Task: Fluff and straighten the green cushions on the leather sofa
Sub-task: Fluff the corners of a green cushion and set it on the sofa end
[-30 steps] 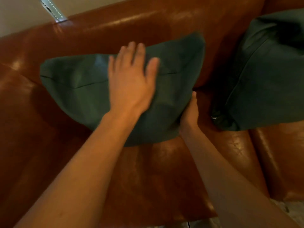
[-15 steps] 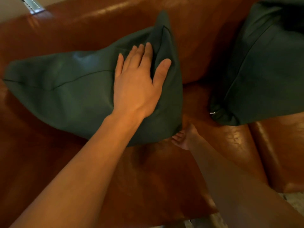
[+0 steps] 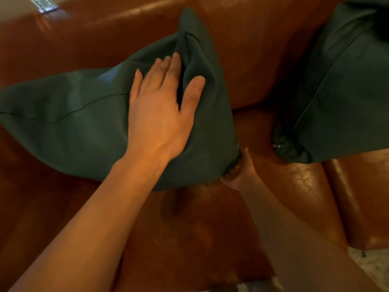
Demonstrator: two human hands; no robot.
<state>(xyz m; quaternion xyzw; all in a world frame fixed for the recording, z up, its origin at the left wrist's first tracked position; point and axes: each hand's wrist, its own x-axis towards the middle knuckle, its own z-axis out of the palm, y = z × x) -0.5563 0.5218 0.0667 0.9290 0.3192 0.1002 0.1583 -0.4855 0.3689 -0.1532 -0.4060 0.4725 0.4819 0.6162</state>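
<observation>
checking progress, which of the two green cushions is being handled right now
The dark green fabric cushion on the left: the left hand lies flat on it and the right hand holds its lower corner. The right green cushion lies untouched.

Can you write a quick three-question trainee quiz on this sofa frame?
1. True or false: the left hand lies flat on the near cushion.
2. Which part of that cushion does the right hand hold? A) top corner B) bottom right corner C) left edge
3. How many green cushions are on the sofa?

Key: 1 true. 2 B. 3 two; the second cushion lies to the right, untouched.
</observation>
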